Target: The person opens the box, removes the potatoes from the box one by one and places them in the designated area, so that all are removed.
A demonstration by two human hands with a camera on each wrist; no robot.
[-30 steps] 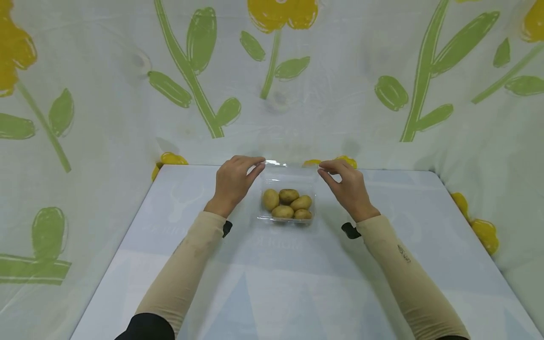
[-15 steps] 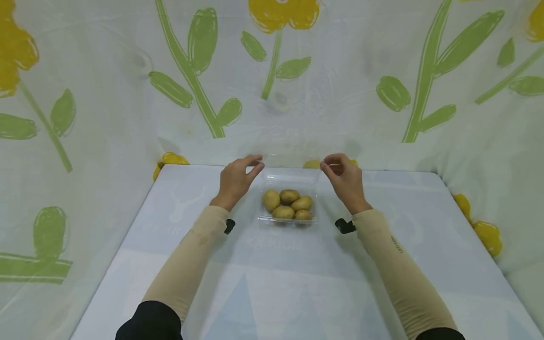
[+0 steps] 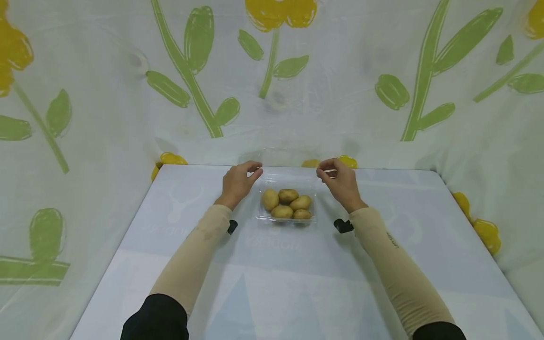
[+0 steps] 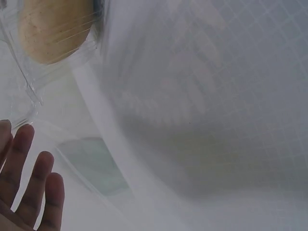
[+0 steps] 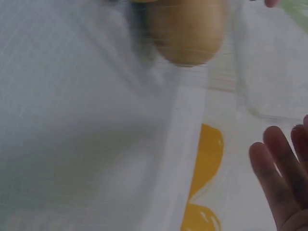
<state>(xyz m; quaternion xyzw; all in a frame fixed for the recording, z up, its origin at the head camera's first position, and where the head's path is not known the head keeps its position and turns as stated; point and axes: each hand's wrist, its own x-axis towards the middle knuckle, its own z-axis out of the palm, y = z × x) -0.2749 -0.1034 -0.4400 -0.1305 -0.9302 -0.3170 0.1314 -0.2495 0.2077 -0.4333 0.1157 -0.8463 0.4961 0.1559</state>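
A clear plastic clamshell box (image 3: 285, 220) with several potatoes (image 3: 282, 211) in it stands near the table's back edge. Its transparent lid (image 3: 289, 156) is tipped up at the back and is hard to make out. My left hand (image 3: 238, 183) hovers by the lid's left side, thumb and fingers parted; the left wrist view shows spread fingers (image 4: 32, 185) close to a lid corner. On the other side, my right hand (image 3: 341, 184) is held with loosely bent fingers near the lid's right side. In the right wrist view its fingers (image 5: 284, 168) look apart from the lid, and nothing is gripped.
The white and pale blue table (image 3: 272, 293) reaches from the front to a curtain (image 3: 331, 108) printed with yellow flowers and green leaves, which closes off the back and sides. Black straps (image 3: 343, 225) hang at the wrists.
The lid has swung farther up and back. Both hands, which pinched its corners a second ago, have loosened from it. The potatoes and the box base have stayed put.
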